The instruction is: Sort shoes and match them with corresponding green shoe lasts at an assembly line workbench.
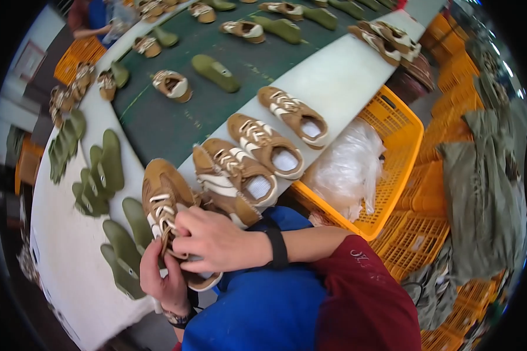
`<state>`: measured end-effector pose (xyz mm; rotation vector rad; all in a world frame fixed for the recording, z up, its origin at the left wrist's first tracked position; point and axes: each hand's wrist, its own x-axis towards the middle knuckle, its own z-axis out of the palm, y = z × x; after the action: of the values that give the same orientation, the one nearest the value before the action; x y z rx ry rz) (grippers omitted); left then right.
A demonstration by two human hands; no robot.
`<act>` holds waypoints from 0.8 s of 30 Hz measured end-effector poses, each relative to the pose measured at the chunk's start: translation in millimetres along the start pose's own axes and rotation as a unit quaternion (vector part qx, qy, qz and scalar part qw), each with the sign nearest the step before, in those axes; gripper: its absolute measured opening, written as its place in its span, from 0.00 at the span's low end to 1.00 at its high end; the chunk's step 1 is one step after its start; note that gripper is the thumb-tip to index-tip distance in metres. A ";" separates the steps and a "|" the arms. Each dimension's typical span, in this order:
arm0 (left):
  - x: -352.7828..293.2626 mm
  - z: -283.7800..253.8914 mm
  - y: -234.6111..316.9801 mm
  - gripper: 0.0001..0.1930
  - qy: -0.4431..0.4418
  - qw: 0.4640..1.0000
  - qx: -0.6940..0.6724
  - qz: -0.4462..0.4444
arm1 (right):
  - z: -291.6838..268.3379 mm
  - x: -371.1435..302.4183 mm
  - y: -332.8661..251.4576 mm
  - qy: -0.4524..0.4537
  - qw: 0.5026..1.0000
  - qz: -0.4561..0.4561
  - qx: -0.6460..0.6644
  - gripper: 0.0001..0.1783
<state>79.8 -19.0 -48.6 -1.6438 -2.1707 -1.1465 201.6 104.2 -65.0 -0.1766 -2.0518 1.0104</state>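
Note:
A brown shoe with white trim and cream laces [163, 181] sits at the table's near edge, its toe pointing away from me. My left hand [160, 276] is closed at the shoe's left side, thumb and fingers pinching the shoelace. Over the shoe's opening, my right hand [214, 241] is also closed on the lace, its fingers curled close to the left fingertips. Part of the heel is hidden beneath the hands. Just right of it, a matching shoe [234, 169] leans on another one. Two more such shoes [263, 140] [294, 114] line the white ledge farther right.
Green shoe lasts [106, 164] lie in groups on the white table [61, 251] at left. A green belt [152, 126] beyond carries more shoes and lasts. At right stands a yellow crate [414, 146] holding clear plastic bags [348, 169]; stacked crates [418, 237] rise behind. Another person [91, 20] works far left.

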 end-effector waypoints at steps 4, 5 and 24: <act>5.8 6.9 4.1 0.13 -0.037 0.999 -0.011 0.019 | -11.0 -5.1 4.6 0.021 1.000 -0.003 -0.020 0.14; 6.4 9.3 4.7 0.13 -0.046 0.999 -0.013 0.023 | -13.7 -6.5 6.8 0.017 1.000 -0.008 -0.019 0.14; 7.4 8.1 10.5 0.11 -0.069 0.996 -0.058 -0.027 | -6.7 -15.2 11.6 0.070 0.986 0.016 0.151 0.13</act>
<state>88.7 -7.2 -45.1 -1.7710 -2.2841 -1.2296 213.9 109.2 -80.3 -0.1173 -1.7510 1.2778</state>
